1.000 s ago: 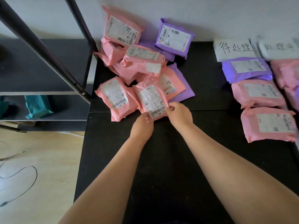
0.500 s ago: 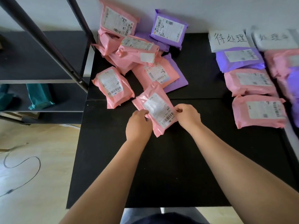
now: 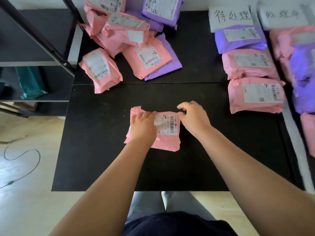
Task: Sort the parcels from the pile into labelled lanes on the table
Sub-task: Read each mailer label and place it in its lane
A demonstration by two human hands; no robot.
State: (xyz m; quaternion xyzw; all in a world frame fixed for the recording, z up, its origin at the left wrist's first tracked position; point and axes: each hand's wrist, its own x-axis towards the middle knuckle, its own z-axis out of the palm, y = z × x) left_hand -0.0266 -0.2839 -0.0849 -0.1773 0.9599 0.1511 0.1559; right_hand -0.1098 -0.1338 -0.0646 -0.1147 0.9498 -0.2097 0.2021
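Now mid-sort: reading before placing

Broadly, the black table (image 3: 187,167) carries the unsorted pile (image 3: 126,31) at eleven o'clock. At two o'clock there is a lane (image 3: 247,65) of one purple and two pink parcels under a handwritten sheet (image 3: 231,17). A second sheet (image 3: 281,16) heads another lane further right, blurred near the frame edge.

A pink parcel (image 3: 167,140) lies flat on the table, about midway toward six o'clock and well apart from both pile and lanes. The left hand (image 3: 144,126) rests on its left half with fingers laid nearly straight, pressing down rather than gripping. The right hand (image 3: 192,118) is curled, and its thumb and forefinger appear to nip the parcel's upper right corner. Between the hands the shipping label (image 3: 166,124) faces up.

The step in hand looks like reading that label. The next move calls for choosing a lane, then taking a firm hold and carrying the parcel toward three o'clock. It should be set down below the last pink parcel there without overlapping it.
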